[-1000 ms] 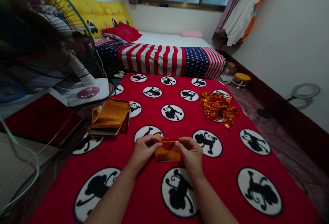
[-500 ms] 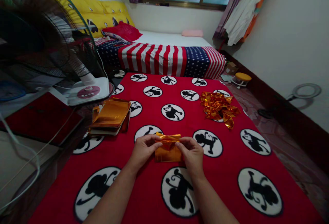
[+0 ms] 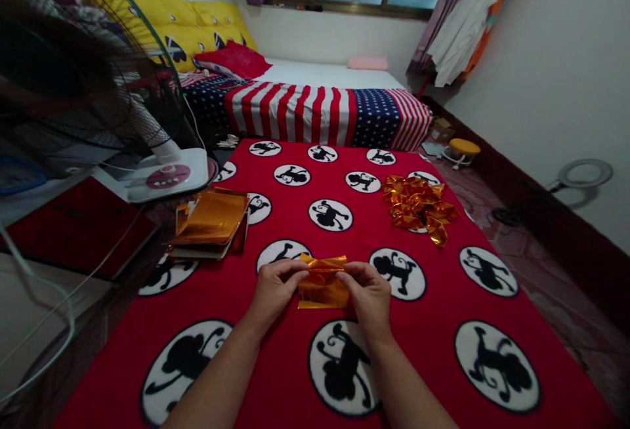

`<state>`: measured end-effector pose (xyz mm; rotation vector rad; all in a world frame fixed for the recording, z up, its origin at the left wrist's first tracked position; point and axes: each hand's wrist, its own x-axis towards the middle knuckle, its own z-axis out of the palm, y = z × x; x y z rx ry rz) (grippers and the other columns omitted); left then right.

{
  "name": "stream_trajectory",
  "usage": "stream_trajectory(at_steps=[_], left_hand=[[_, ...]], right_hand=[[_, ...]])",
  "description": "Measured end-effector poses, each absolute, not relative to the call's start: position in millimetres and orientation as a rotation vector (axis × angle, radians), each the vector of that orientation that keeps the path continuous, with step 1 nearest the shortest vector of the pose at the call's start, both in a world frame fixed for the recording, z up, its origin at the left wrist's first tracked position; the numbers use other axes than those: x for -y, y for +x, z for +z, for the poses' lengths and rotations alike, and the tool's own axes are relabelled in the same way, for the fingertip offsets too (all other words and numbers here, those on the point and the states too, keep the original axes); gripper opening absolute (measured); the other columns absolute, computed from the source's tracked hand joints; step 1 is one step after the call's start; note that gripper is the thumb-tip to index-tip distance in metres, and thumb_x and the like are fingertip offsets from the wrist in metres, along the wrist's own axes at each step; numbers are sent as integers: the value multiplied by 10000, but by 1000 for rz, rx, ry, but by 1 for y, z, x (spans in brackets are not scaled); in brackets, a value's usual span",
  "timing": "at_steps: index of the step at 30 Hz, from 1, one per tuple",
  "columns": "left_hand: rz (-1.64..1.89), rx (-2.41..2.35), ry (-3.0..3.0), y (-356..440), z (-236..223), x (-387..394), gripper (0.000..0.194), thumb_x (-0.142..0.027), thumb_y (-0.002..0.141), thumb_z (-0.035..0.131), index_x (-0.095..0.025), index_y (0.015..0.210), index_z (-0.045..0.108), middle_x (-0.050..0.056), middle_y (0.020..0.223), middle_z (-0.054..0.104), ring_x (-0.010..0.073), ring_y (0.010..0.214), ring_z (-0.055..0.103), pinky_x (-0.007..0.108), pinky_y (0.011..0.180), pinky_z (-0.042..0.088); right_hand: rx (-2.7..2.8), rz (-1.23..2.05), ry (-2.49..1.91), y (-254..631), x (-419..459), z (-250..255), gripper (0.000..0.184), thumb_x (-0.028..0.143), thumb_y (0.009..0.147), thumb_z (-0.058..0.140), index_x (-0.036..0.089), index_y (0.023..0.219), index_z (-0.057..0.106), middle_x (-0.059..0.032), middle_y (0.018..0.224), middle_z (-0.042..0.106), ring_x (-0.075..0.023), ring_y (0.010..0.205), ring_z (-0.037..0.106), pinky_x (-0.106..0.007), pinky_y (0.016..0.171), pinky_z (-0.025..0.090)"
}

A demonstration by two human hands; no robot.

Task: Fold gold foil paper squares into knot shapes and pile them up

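Between my two hands is a sheet of shiny gold foil paper (image 3: 323, 290), with a creased fold running across its upper part. My left hand (image 3: 279, 290) pinches its left side between thumb and fingers. On the right side, my right hand (image 3: 367, 292) grips the same fold in a like pinch. A stack of gold foil paper sheets (image 3: 216, 214) lies to the left, beyond my left hand. Farther off on the right is a heap of folded gold foil pieces (image 3: 418, 204).
A red cloth with monkey prints (image 3: 423, 363) covers the surface under my hands. On the left stands an electric fan (image 3: 170, 170) beside a dark red board (image 3: 73, 219). A bed (image 3: 305, 111) is at the back, and a yellow-topped stool (image 3: 464, 147) at the far right.
The foil sheet's lower part has shifted slightly and the fold's top edge looks a little different. Both hands keep nearly the same place and grip.
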<state>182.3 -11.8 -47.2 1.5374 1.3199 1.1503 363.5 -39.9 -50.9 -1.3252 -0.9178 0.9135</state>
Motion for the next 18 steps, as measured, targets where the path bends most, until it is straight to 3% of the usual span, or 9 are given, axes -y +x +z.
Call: stream_trajectory(at_steps=[18], left_hand=[[1170,-1305,1574,181,-50,13,78,-174,751,677,-187,768,753,42,789,754,180,731,692,277,753,542]], right_hand=[[918,987,-1282,369,39,-54,175,287,676,777,190,804,706,-40,795,729,-184,732,677,-307,697,548]])
